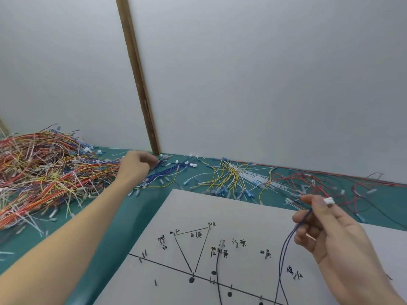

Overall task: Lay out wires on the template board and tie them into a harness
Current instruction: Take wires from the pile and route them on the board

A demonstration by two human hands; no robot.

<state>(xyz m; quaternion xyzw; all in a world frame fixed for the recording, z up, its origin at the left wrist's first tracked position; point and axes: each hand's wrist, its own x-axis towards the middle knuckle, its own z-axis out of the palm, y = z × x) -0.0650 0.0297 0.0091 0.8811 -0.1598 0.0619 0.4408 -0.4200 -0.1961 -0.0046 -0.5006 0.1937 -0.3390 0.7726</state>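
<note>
The white template board (198, 208) lies on the green table, marked with black lines, pegs and handwritten labels. A black wire with a white connector (221, 244) lies on the board between pegs. My right hand (330, 238) holds a blue wire pair (284, 254) above the board's right part, pinching it just under its white connector (329, 201); the wires hang down toward the board. My left hand (135, 168) reaches to the far side of the table and its fingers curl into a bundle of blue wires (169, 170).
A big tangled heap of red, orange and yellow wires (44, 172) fills the table's left. Yellow and white wires (233, 179) and red and black wires (319, 183) lie behind the board. A grey wall with a wooden strip (138, 84) closes the back.
</note>
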